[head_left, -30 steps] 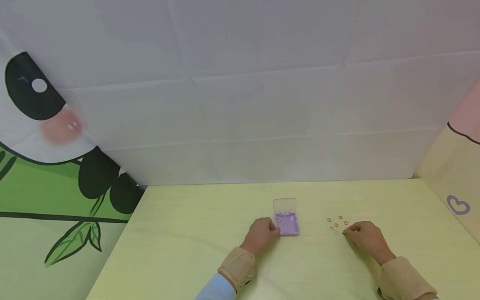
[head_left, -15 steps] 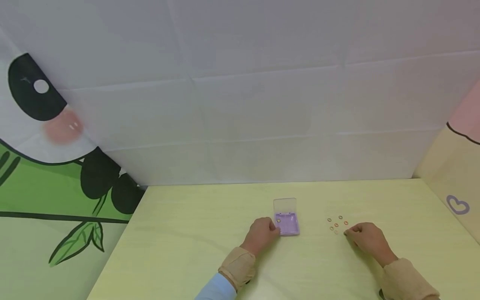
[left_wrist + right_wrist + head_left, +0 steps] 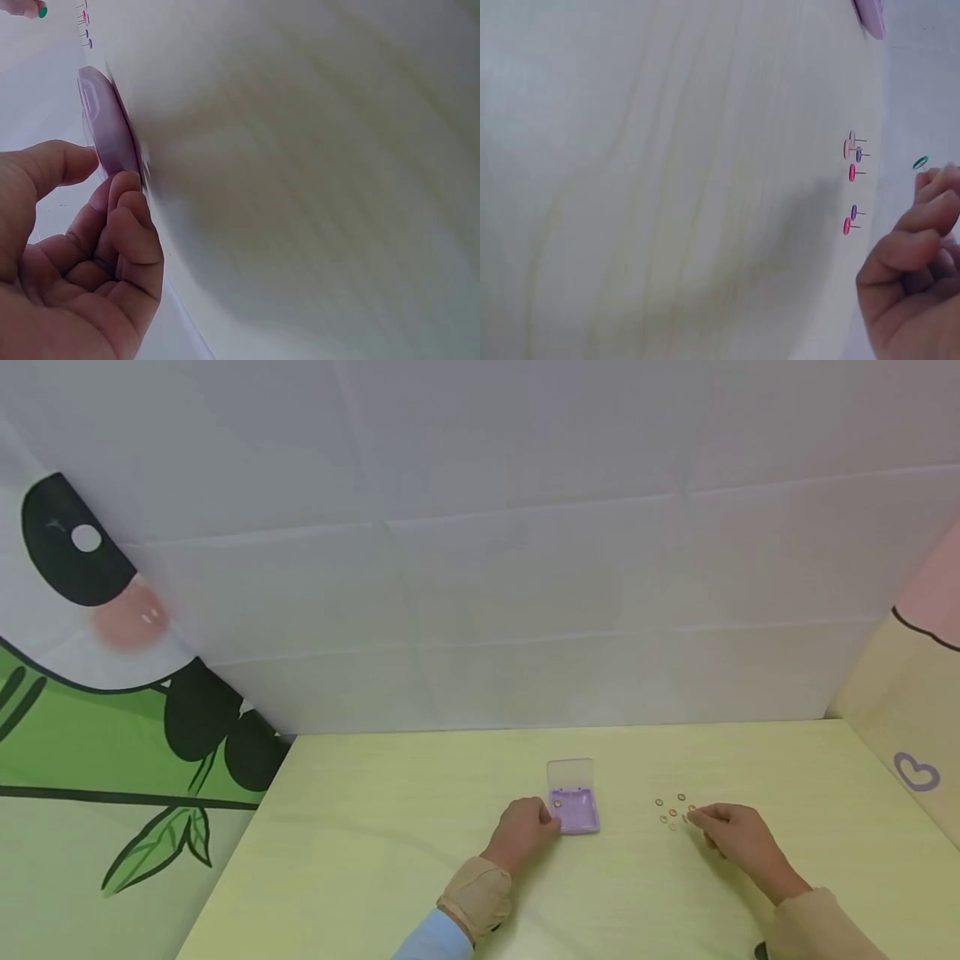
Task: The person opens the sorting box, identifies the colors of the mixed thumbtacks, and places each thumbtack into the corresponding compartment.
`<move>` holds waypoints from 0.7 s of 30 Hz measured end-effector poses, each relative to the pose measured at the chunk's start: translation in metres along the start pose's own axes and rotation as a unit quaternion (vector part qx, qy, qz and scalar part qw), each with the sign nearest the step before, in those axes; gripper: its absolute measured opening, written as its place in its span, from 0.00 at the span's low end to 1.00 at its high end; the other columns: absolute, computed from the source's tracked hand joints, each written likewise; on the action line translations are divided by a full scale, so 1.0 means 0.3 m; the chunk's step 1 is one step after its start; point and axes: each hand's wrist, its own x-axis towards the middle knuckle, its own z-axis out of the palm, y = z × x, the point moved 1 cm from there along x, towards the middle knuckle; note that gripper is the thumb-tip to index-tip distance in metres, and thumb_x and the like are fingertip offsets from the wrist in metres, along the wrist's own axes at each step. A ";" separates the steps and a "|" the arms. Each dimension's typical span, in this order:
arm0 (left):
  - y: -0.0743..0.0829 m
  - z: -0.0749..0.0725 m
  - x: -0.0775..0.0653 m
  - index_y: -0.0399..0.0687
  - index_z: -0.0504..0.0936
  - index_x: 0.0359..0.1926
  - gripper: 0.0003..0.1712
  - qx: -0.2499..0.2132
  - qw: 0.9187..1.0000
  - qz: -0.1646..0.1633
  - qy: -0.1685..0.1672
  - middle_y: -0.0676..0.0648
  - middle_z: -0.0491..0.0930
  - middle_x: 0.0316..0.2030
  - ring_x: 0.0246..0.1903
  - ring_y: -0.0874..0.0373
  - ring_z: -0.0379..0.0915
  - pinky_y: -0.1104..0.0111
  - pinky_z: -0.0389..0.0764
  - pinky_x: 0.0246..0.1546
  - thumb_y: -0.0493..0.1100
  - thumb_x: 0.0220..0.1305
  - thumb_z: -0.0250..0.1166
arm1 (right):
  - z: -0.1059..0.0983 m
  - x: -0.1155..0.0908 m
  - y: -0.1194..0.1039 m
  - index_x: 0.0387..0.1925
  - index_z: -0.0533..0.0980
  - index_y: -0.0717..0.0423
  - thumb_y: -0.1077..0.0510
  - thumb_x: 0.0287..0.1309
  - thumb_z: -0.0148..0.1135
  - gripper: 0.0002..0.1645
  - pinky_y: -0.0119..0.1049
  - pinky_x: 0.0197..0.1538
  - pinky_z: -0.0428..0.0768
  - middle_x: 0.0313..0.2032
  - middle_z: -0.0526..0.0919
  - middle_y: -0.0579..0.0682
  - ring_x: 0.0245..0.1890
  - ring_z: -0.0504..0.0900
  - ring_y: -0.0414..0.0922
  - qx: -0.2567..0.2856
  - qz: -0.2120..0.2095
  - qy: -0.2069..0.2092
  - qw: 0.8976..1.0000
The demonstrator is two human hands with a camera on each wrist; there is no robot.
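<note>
A small purple box [image 3: 585,810] stands on the table with its clear lid [image 3: 570,772] swung back. In its left part lies one thumbtack [image 3: 557,804]. My left hand [image 3: 522,837] pinches the box's near left corner; the left wrist view shows the thumb on one side of the purple wall [image 3: 112,131] and curled fingers on the other. Between thumb and fingertips, my right hand [image 3: 738,839] holds a green thumbtack [image 3: 921,162], raised off the table. Left of that hand, several thumbtacks [image 3: 672,812] in red, purple and pale colours lie heads down, pins up [image 3: 853,172].
The pale yellow table [image 3: 375,827] runs back to a white cloth wall [image 3: 480,568]. A printed cartoon panel [image 3: 135,760] borders it on the left, a cream panel with a heart [image 3: 917,774] on the right.
My right hand has lifted from the tabletop with the green thumbtack and tilted slightly. My left hand and the box have stayed in place. The head view has shifted a little.
</note>
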 end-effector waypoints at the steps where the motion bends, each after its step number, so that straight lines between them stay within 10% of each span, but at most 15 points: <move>1: 0.000 0.000 0.000 0.35 0.80 0.22 0.09 -0.001 1.000 0.000 0.000 0.42 0.82 0.23 0.21 0.61 0.65 0.65 0.76 0.26 0.38 0.53 0.62 | 0.002 0.000 0.000 0.43 0.77 0.73 0.49 0.65 0.53 0.26 0.33 0.25 0.70 0.16 0.72 0.43 0.17 0.67 0.39 0.014 -0.002 -0.004 1.000; 14: -0.008 0.011 0.020 0.37 0.79 0.21 0.09 -0.002 1.000 -0.004 0.003 0.45 0.80 0.21 0.21 0.61 0.64 0.67 0.74 0.25 0.38 0.52 0.62 | -0.007 0.011 -0.013 0.48 0.74 0.73 0.48 0.67 0.51 0.28 0.29 0.23 0.71 0.14 0.69 0.37 0.16 0.65 0.35 0.128 -0.042 -0.022 0.991; 21: -0.003 0.015 0.036 0.37 0.80 0.21 0.09 0.000 1.000 -0.006 0.006 0.45 0.80 0.21 0.21 0.61 0.63 0.67 0.74 0.25 0.38 0.52 0.62 | -0.010 0.024 -0.015 0.39 0.78 0.60 0.49 0.68 0.51 0.18 0.27 0.23 0.71 0.15 0.71 0.36 0.16 0.67 0.34 0.231 -0.068 -0.061 0.969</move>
